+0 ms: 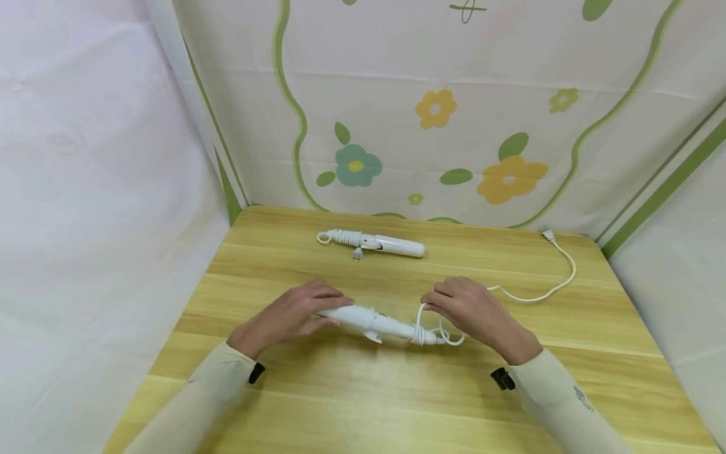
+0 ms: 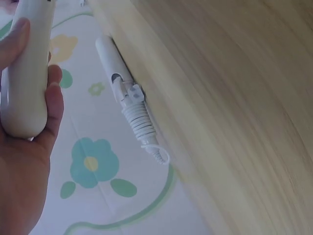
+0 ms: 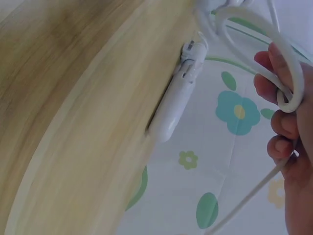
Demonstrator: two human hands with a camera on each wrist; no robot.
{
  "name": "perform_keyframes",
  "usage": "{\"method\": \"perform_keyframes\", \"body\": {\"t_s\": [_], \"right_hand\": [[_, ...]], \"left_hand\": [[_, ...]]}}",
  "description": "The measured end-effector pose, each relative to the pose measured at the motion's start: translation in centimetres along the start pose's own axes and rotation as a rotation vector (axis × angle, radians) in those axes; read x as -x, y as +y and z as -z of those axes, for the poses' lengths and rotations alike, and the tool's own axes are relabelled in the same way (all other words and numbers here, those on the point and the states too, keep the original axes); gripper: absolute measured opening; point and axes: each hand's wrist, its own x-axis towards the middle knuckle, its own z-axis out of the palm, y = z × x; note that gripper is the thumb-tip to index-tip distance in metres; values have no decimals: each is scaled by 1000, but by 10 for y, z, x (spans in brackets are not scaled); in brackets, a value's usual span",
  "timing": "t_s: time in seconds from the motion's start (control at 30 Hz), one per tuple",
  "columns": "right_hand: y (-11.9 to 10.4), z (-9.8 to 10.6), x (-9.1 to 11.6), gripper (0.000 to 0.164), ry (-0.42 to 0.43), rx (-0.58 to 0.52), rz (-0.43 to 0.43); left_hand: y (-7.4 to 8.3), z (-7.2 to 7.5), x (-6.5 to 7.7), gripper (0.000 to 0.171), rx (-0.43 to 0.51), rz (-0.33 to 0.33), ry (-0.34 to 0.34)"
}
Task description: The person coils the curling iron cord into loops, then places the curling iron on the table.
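Observation:
A white curling iron (image 1: 354,317) lies across the space between my two hands, its small lever sticking out toward me. My left hand (image 1: 295,313) grips its thick rounded end, thumb on one side and fingers on the other. A few turns of white cord (image 1: 418,334) circle the thin end of the handle. My right hand (image 1: 467,312) holds the cord near that end; in the right wrist view a loop of cord (image 3: 293,63) passes between thumb and fingers. From this hand the cord's free length trails right across the table to a two-pin plug (image 1: 548,236).
A second white curling iron (image 1: 397,245) lies near the back of the wooden table (image 1: 363,403), its cord (image 2: 139,122) coiled tightly round the handle and its plug (image 1: 357,253) beside it. Behind the table hangs a flower-printed curtain (image 1: 397,75). White fabric (image 1: 102,221) stands at the left.

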Motion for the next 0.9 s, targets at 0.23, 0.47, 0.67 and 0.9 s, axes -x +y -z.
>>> {"method": "perform_keyframes", "body": {"t_s": [0.23, 0.47, 0.67, 0.9], "right_hand": [[0, 1, 2, 18, -115, 94, 76], [-2, -3, 6, 53, -105, 79, 97], [-11, -16, 11, 40, 17, -88, 15], [-25, -30, 12, 42, 50, -95, -94]], "left_hand": [[-2, 12, -1, 46, 175, 53, -128], [-2, 11, -3, 45, 369, 147, -212], [-3, -3, 2, 45, 589, 234, -122], [1, -16, 3, 47, 640, 424, 71]]}}
